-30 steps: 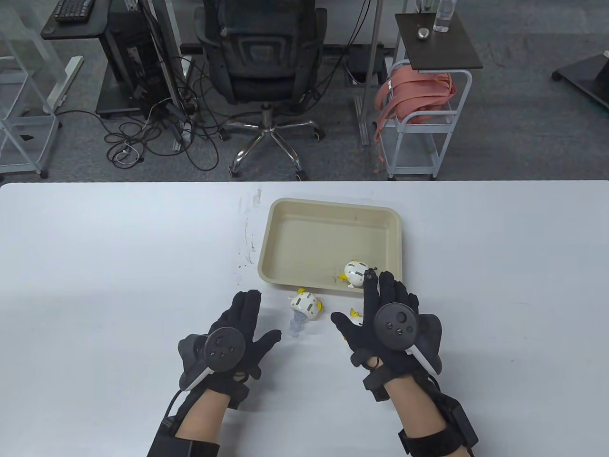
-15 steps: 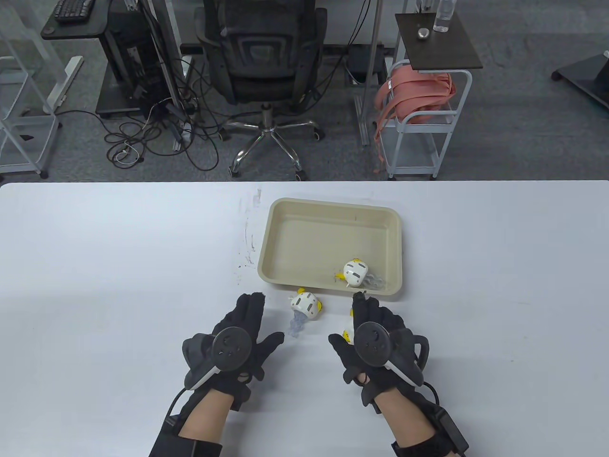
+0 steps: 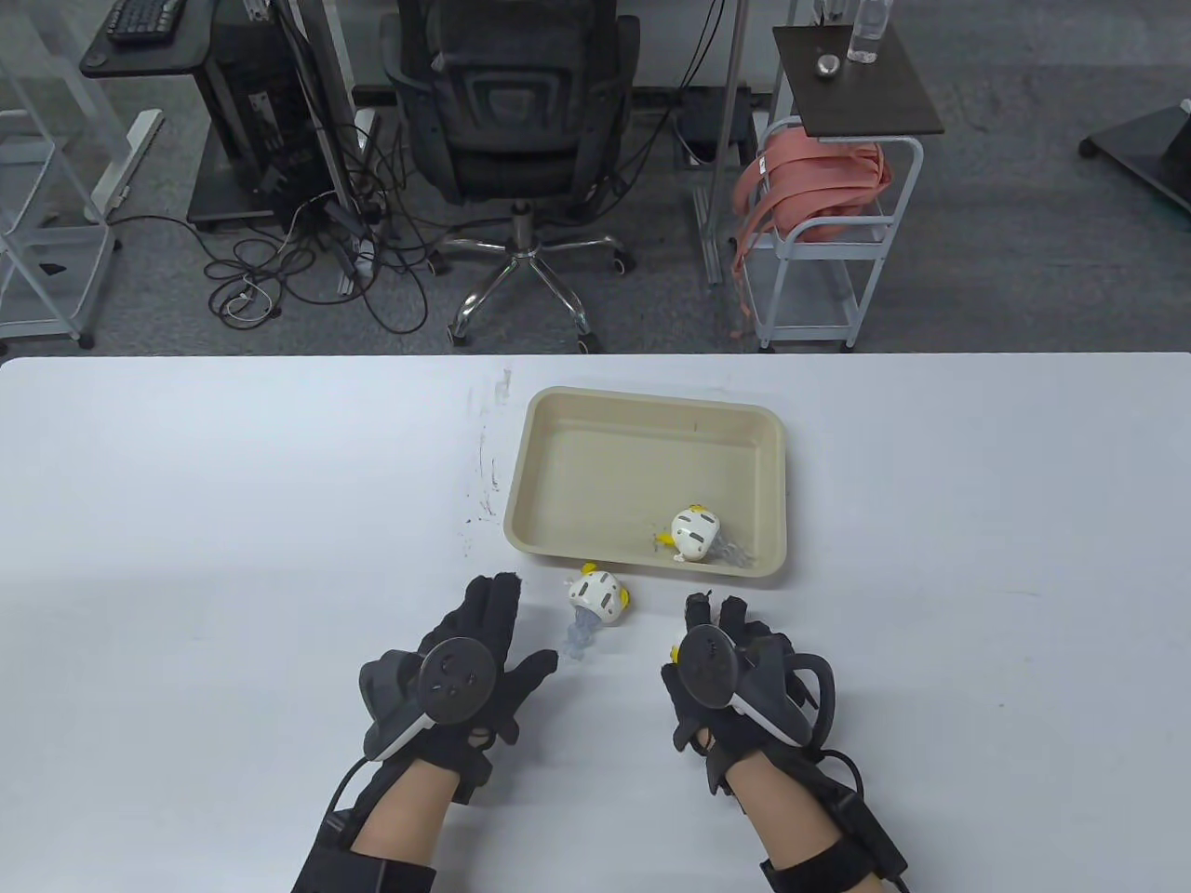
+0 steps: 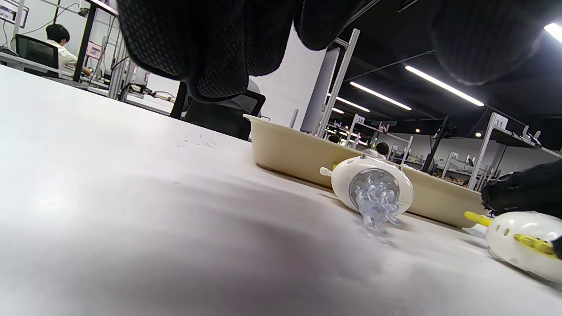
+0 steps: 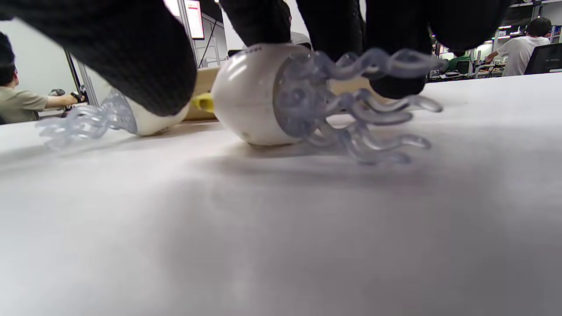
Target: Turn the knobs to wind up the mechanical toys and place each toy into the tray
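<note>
Right hand [image 3: 735, 670] with fingers curled over a jellyfish toy [image 5: 263, 96] on the table [image 3: 186, 558]; left hand [image 3: 465, 665] flat, fingers together.

Toy [image 3: 597, 595] btwn hands, tray [image 3: 558, 406] beyond.

Your table view looks down from above the near edge, facing the far side, taking in the whole white table [image 3: 186, 521] and the office floor beyond. Your left wrist view sits almost on the tabletop, close in, facing far and right toward the beige tray [image 4: 290, 151]. Your right wrist view is just as low, nearer still, facing far and left. Both wrist views and the table view share the toy beside the tray [image 3: 595, 600] [image 4: 373, 191] [image 5: 109, 116].
</note>
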A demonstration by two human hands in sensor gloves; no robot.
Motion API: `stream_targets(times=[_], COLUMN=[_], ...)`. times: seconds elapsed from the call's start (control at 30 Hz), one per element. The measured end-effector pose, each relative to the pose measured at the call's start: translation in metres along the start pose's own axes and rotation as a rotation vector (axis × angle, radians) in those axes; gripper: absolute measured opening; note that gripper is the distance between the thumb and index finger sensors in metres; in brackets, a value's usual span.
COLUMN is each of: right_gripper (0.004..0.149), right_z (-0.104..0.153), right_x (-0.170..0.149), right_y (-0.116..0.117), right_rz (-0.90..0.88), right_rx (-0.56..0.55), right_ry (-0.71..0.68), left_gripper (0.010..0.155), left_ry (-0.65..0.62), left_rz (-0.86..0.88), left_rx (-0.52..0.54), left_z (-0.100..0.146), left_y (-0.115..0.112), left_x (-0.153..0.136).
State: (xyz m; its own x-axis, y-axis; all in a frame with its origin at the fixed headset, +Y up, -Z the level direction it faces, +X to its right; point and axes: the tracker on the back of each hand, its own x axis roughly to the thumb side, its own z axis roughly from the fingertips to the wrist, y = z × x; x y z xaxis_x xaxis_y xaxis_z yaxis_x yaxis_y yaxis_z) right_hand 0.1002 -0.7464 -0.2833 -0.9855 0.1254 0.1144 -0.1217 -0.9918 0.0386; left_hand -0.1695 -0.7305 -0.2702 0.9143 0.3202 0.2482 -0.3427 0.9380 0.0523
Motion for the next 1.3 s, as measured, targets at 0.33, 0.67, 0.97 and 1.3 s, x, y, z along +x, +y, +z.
stream_targets(times=[0.33,0.67,0.97,1.3], right_gripper=[0.082,0.08,0.076,0.077], right_z=[-0.001,-0.001,0.001,0.012], right_x=[0.004,0.004,0.001,0.006], right_y=[0.004,0.005,-0.002,-0.015], right_rz=[0.041,0.038,-0.041,-0.364], right_rx=[-0.003,-0.042,-0.064,-0.129], right_ry=[0.003,0.0,-0.01,-0.122], left_gripper=[0.086,0.086,0.087,0.088], left_ry=[-0.001,-0.01,-0.021,-0.055], left_rz=[0.004,0.018,0.044,0.12], left_rx=[-0.009,-0.033,-0.049,-0.087], left_z=[0.0,-0.001,-0.002,-0.003], left_y=[-0.001,-0.004,-0.008,-0.014], left_x=[0.001,0.003,0.005,0.011])
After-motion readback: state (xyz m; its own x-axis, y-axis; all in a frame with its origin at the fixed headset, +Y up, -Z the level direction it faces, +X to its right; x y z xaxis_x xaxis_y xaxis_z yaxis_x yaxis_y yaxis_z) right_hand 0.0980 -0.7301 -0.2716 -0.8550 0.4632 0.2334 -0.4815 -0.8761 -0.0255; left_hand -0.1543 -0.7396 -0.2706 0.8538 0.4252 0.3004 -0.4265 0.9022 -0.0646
